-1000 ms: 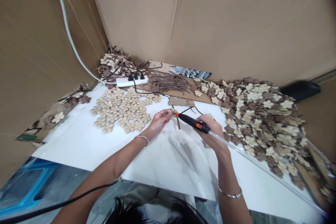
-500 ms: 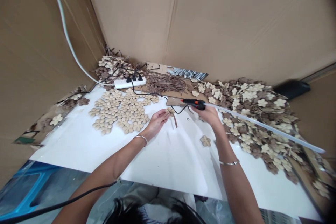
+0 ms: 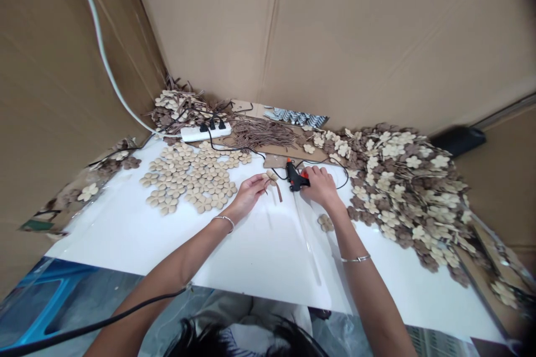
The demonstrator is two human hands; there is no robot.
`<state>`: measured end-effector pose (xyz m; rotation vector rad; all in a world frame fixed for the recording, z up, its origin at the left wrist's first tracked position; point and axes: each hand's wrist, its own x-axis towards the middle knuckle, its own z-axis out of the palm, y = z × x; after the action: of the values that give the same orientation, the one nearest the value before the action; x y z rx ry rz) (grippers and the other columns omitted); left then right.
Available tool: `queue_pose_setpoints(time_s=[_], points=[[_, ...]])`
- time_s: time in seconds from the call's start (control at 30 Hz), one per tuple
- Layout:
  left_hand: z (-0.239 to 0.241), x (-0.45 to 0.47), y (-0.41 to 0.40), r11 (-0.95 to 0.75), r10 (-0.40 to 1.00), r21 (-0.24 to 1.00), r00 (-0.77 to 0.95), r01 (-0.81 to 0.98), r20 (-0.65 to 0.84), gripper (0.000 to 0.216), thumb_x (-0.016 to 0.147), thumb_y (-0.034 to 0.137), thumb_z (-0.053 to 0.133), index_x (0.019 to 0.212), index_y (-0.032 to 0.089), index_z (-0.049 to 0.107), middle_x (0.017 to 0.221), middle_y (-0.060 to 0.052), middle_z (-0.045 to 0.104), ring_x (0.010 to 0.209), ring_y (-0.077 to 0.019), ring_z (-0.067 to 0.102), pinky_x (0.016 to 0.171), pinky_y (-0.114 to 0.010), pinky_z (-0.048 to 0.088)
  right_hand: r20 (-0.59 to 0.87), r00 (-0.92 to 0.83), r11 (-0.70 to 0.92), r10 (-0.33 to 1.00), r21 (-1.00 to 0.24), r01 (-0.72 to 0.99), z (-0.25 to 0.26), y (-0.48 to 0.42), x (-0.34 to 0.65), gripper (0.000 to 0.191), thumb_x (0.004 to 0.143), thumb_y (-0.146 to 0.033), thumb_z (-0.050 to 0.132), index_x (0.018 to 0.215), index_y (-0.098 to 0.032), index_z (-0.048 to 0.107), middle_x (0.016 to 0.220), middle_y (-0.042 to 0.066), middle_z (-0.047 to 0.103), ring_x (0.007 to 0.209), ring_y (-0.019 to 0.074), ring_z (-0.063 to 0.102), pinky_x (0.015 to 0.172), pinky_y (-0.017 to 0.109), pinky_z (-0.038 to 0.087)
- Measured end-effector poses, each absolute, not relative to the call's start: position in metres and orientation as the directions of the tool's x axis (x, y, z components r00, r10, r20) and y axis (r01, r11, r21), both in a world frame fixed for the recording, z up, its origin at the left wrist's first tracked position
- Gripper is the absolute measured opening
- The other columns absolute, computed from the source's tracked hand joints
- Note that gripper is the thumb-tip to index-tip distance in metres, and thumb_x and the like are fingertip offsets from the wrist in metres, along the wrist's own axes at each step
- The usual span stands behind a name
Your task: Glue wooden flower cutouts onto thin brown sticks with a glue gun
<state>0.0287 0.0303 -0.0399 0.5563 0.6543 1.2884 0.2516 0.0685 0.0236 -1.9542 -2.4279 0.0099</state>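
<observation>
My left hand [image 3: 251, 188] pinches a beige flower piece [image 3: 271, 176] over the white sheet, and a narrow brown strip [image 3: 280, 192] trails from it. To the right, my right hand [image 3: 320, 185] has its fingers closed around the handle of a black and orange hot glue gun [image 3: 296, 178]. The gun's tip points away from me, and a long translucent glue stick [image 3: 307, 240] runs from its back toward me. Beside my right wrist lies a single beige flower [image 3: 325, 222].
Many beige flowers [image 3: 192, 175] lie spread at left. A large heap of brown and beige flowers [image 3: 402, 178] covers the right side. Brown strips [image 3: 263, 133] and a white power strip [image 3: 206, 131] with black cords lie at the back, before cardboard walls [image 3: 355, 39].
My right hand has moved left and turned the glue gun, so its tip has swung from left to away from me and the glue stick from right toward me. My left hand stays nearly still.
</observation>
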Motion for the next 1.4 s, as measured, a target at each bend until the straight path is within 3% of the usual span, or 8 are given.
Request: queue_pose_setpoints(time_s=[0.1, 0.23, 0.3, 0.4, 0.63, 0.77, 1.03, 1.4], points=[[-0.040, 0.029, 0.030, 0.153, 0.988, 0.776, 0.117, -0.612, -0.103, 0.026, 0.069, 0.027, 0.083, 0.089, 0.016, 0.072, 0.088, -0.003, 0.071, 0.073, -0.0084, 0.058, 0.071, -0.022, 0.043, 0.124, -0.202, 0.217, 0.971, -0.122, 0.969, 0.037, 0.061, 0.246, 0.041, 0.076, -0.019, 0.053, 0.116, -0.023, 0.058, 0.121, 0.011, 0.060, 0.109, 0.0324, 0.048, 0.087, 0.044, 0.037], [-0.037, 0.030, 0.026, 0.099, 0.994, 0.861, 0.080, -0.498, -0.069, 0.031, 0.070, 0.032, 0.082, 0.095, 0.016, 0.071, 0.097, -0.005, 0.071, 0.086, -0.0139, 0.063, 0.081, -0.026, 0.046, 0.197, -0.183, 0.251, 0.963, -0.418, 0.873, 0.061, 0.039, 0.220, 0.026, 0.088, -0.040, 0.049, 0.103, -0.023, 0.062, 0.113, 0.007, 0.067, 0.103, 0.0274, 0.054, 0.086, 0.039, 0.040], [-0.036, 0.031, 0.024, 0.063, 0.997, 0.895, 0.059, -0.441, -0.041, 0.034, 0.070, 0.033, 0.082, 0.097, 0.016, 0.071, 0.098, -0.006, 0.071, 0.087, -0.0147, 0.063, 0.082, -0.027, 0.047, 0.186, -0.207, 0.268, 0.960, -0.416, 0.869, 0.068, 0.028, 0.203, 0.036, 0.085, -0.051, 0.053, 0.109, -0.025, 0.061, 0.114, 0.007, 0.067, 0.106, 0.0297, 0.053, 0.087, 0.042, 0.038], [-0.034, 0.030, 0.022, 0.031, 0.999, 0.925, 0.040, -0.380, -0.016, 0.035, 0.069, 0.035, 0.082, 0.096, 0.015, 0.071, 0.095, -0.006, 0.071, 0.083, -0.0143, 0.063, 0.079, -0.026, 0.047, 0.162, -0.261, 0.304, 0.952, -0.379, 0.874, 0.068, 0.018, 0.185, 0.045, 0.081, -0.049, 0.060, 0.118, -0.022, 0.060, 0.115, 0.011, 0.068, 0.108, 0.0326, 0.053, 0.090, 0.044, 0.036], [-0.032, 0.027, 0.021, 0.024, 0.998, 0.939, 0.057, -0.344, -0.005, 0.035, 0.070, 0.037, 0.081, 0.096, 0.015, 0.072, 0.094, -0.006, 0.072, 0.081, -0.0140, 0.063, 0.078, -0.025, 0.047, 0.105, -0.304, 0.314, 0.947, -0.508, 0.802, 0.057, 0.023, 0.191, 0.016, 0.085, -0.033, 0.057, 0.095, -0.025, 0.069, 0.095, 0.002, 0.075, 0.093, 0.0244, 0.060, 0.086, 0.038, 0.037], [-0.034, 0.028, 0.022, 0.004, 0.997, 0.946, 0.075, -0.324, 0.021, 0.034, 0.071, 0.037, 0.080, 0.097, 0.015, 0.073, 0.094, -0.006, 0.072, 0.082, -0.0142, 0.063, 0.077, -0.025, 0.048, 0.117, -0.303, 0.315, 0.946, -0.559, 0.767, 0.055, 0.025, 0.194, 0.015, 0.086, -0.035, 0.059, 0.090, -0.025, 0.069, 0.093, 0.001, 0.075, 0.089, 0.0222, 0.061, 0.083, 0.034, 0.038], [-0.034, 0.028, 0.022, 0.023, 0.995, 0.933, 0.095, -0.360, 0.012, 0.035, 0.070, 0.036, 0.081, 0.096, 0.014, 0.073, 0.097, -0.008, 0.073, 0.086, -0.0163, 0.065, 0.082, -0.028, 0.048, 0.179, -0.305, 0.353, 0.936, -0.495, 0.794, 0.048, 0.024, 0.192, 0.016, 0.085, -0.035, 0.059, 0.090, -0.024, 0.070, 0.088, 0.003, 0.074, 0.092, 0.0237, 0.060, 0.089, 0.039, 0.030], [-0.031, 0.026, 0.021, 0.065, 0.991, 0.933, 0.136, -0.354, -0.018, 0.035, 0.069, 0.038, 0.082, 0.094, 0.015, 0.073, 0.095, -0.007, 0.072, 0.083, -0.0163, 0.064, 0.080, -0.028, 0.047, 0.192, -0.298, 0.354, 0.935, -0.532, 0.769, 0.038, 0.025, 0.195, 0.015, 0.084, -0.035, 0.059, 0.088, -0.024, 0.068, 0.083, 0.002, 0.073, 0.089, 0.0229, 0.061, 0.090, 0.039, 0.031]])
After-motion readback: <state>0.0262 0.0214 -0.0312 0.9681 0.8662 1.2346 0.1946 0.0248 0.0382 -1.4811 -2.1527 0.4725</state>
